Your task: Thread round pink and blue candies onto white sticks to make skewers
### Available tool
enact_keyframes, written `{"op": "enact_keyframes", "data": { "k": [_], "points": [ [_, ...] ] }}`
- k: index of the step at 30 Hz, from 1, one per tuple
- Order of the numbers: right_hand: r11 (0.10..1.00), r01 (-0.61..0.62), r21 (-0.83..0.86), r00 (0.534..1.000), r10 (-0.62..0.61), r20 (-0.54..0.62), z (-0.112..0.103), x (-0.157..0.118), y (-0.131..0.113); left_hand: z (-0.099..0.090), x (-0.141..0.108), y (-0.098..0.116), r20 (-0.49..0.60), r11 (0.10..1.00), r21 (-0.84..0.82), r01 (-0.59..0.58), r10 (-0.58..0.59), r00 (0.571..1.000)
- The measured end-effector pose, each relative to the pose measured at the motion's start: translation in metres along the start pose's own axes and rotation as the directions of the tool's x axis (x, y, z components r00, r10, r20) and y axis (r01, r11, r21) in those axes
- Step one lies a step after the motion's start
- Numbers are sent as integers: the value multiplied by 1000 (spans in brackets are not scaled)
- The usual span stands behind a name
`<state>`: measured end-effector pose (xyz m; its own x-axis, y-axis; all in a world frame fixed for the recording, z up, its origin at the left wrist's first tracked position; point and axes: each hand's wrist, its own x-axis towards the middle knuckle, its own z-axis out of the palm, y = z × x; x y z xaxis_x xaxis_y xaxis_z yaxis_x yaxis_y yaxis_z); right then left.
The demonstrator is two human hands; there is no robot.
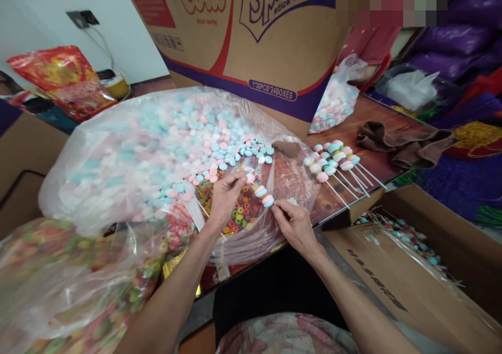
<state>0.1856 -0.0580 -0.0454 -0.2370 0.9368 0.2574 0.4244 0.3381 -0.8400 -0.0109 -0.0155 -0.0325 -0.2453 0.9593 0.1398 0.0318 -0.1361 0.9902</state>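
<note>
Between the left hand (226,198) and the right hand (295,224), candies (260,191) are seemingly being threaded. One end is pinched by each; gentle pushing seems needed.

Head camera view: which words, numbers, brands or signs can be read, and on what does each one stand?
"Col…", last letter unclear: large carton.
"Spr…", cut by the picture's top edge: same carton.
"stick candy", twice: same carton.
"1*30PCS*24BOXES": same carton.
Too small or blurred: small print on its red panel; the dark characters on the open carton.

Pink-patterned garment (286,335), bare forearms (347,291)
</note>
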Motion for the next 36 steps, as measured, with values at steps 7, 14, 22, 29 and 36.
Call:
{"op": "enact_keyframes", "data": {
  "k": [7,14,22,29,36],
  "points": [
    [999,-17,43,999,18,-31,0,1,-1,7,-3,0,57,981,161,-107,99,993],
    [999,-15,31,996,18,-93,1,4,-3,14,-10,0,26,994,89,69,-71,997],
    [999,-25,-20,993,22,-116,1,4,-5,25,-18,1,40,993,97,72,-76,996],
    [1000,-5,-19,988,2,-152,2,1,-5,28,-20,8,38,994,89,62,-65,997],
    [994,86,62,987,-77,-142,5,2,-1,14,-15,16,-47,982,174,-73,82,995]
  ]
}}
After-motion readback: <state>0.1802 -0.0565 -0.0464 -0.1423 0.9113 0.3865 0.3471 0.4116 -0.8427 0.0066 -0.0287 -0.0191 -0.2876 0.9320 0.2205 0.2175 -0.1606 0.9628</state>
